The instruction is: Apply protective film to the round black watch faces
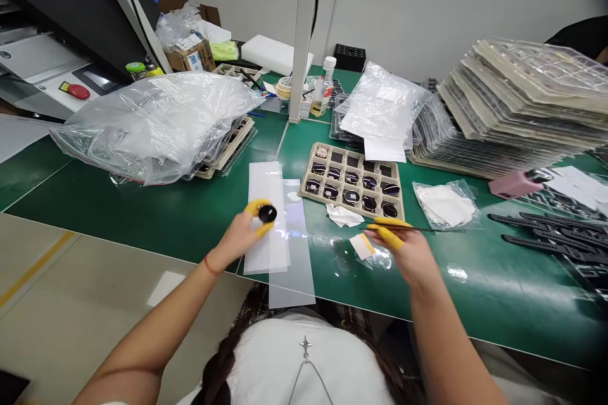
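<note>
My left hand (243, 231), with yellow finger cots, pinches a small round black part (267, 213) above translucent white plastic strips (278, 228) on the green mat. My right hand (403, 248), also in yellow cots, grips thin dark tweezers (403, 226) that point right. Just beyond both hands lies a beige tray (354, 152) with several round dark parts in its pockets. A crumpled white wipe (344, 215) and a small white-and-yellow tab (363, 245) lie between the tray and my right hand.
A large clear plastic bag (156, 123) covers trays at the left. Stacked clear trays (522, 107) rise at the right, with a pink tool (515, 183), black straps (551, 234) and a bag of wipes (446, 204). A white post (304, 38) stands behind.
</note>
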Demonstrator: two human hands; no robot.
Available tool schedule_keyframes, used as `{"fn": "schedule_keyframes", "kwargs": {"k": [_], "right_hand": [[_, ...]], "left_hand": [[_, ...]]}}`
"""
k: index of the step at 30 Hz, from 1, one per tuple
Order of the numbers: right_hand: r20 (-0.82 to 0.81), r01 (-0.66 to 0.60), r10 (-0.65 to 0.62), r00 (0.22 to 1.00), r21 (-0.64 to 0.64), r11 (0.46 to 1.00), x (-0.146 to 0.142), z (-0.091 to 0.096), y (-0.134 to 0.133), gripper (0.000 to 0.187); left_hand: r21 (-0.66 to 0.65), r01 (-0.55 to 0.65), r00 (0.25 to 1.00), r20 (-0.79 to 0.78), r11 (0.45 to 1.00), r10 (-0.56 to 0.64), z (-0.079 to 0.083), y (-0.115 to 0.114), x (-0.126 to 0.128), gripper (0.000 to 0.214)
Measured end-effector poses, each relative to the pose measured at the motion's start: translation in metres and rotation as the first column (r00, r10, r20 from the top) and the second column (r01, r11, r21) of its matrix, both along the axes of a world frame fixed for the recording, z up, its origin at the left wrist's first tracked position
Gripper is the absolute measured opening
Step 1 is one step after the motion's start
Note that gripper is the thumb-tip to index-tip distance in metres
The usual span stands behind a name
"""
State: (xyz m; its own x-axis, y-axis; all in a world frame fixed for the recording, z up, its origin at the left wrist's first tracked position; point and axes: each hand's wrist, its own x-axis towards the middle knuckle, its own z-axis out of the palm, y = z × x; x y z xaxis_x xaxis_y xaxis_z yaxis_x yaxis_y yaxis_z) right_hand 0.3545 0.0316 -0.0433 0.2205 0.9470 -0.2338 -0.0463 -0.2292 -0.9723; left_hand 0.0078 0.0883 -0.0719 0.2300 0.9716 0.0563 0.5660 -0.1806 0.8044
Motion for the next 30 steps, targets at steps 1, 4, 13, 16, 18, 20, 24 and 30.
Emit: {"fn": "schedule_keyframes", "kwargs": {"k": [1, 4, 13, 16, 18, 20, 24, 30], "right_hand": [[-0.071, -0.056, 0.056, 0.996, 0.012, 0.998, -0.016, -0.001, 0.013, 0.043], [-0.17, -0.212, 0.217, 0.961, 0.044, 0.976, -0.064, -0.01, 0.05, 0.042], [-0.165, -0.28, 0.272, 0.948, -0.029, 0.96, -0.135, -0.054, 0.109, 0.038], [-0.149, -0.26, 0.251, 0.957, -0.045, 0.965, -0.136, -0.061, 0.11, 0.034], [-0.134, -0.248, 0.239, 0.962, -0.061, 0.967, -0.136, -0.063, 0.111, 0.031], [-0.119, -0.246, 0.236, 0.964, -0.075, 0.966, -0.135, -0.064, 0.112, 0.028], [-0.093, -0.269, 0.261, 0.961, -0.087, 0.959, -0.137, -0.066, 0.115, 0.024], [-0.044, -0.256, 0.253, 0.966, -0.068, 0.964, -0.137, -0.051, 0.108, 0.025]], "left_hand": [[0.03, -0.002, 1.0, 0.014, 1.0, 0.002, 0.0, 0.021, 0.003, 0.043], [0.099, 0.103, 0.995, -0.011, 0.99, -0.102, -0.008, 0.074, 0.015, 0.043], [0.174, 0.245, 0.969, -0.065, 0.954, -0.237, -0.04, 0.104, 0.021, 0.041], [0.178, 0.25, 0.967, -0.084, 0.952, -0.239, -0.042, 0.105, 0.02, 0.04], [0.177, 0.252, 0.967, -0.097, 0.952, -0.238, -0.043, 0.106, 0.02, 0.039], [0.174, 0.253, 0.966, -0.109, 0.952, -0.236, -0.043, 0.108, 0.021, 0.039], [0.165, 0.252, 0.964, -0.129, 0.954, -0.232, -0.042, 0.107, 0.021, 0.039], [0.151, 0.249, 0.963, -0.142, 0.957, -0.228, -0.04, 0.106, 0.022, 0.038]]}}
